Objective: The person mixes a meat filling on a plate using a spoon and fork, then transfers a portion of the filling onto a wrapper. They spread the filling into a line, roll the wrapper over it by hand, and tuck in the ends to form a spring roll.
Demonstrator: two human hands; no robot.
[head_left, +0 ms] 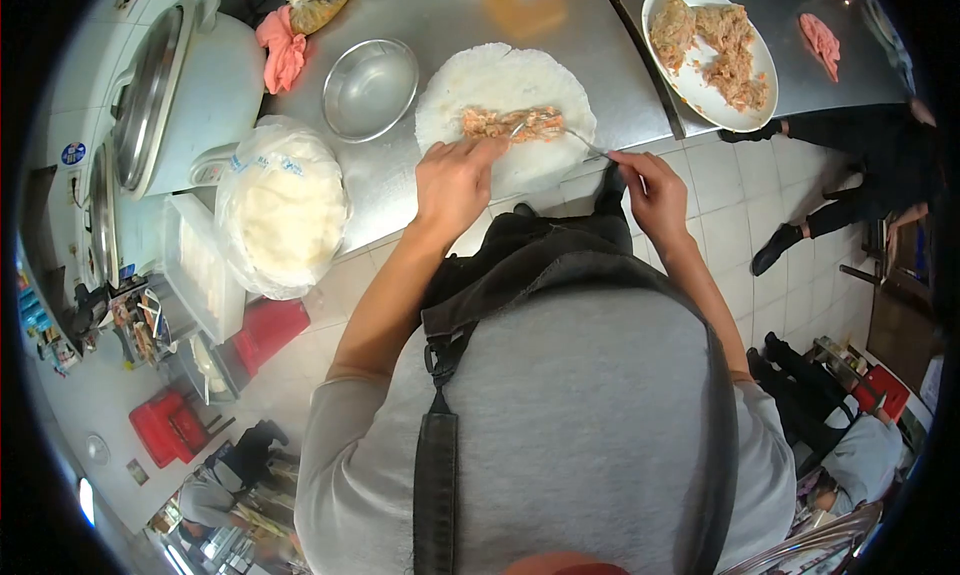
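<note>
A thin, white round wrapper (505, 75) lies at the near edge of the steel table, its near part reaching past that edge. Across its middle runs a strip of orange-brown minced filling (490, 123). My left hand (456, 180) rests over the wrapper's near left part, one digit stretched toward the filling; its other fingertips are partly hidden. Between the fingers of my right hand (652, 190) is the handle of a metal spoon (585, 142). The spoon's head touches the filling, and its exact shape is hard to make out.
Left of the wrapper stands a metal bowl (370, 90). A plastic-wrapped stack of white wrappers (285, 215) sits nearer me, beside large lidded pots (155, 95). On the right are an oval plate (662, 60) of minced filling and a pink cloth (820, 45). Other people are around.
</note>
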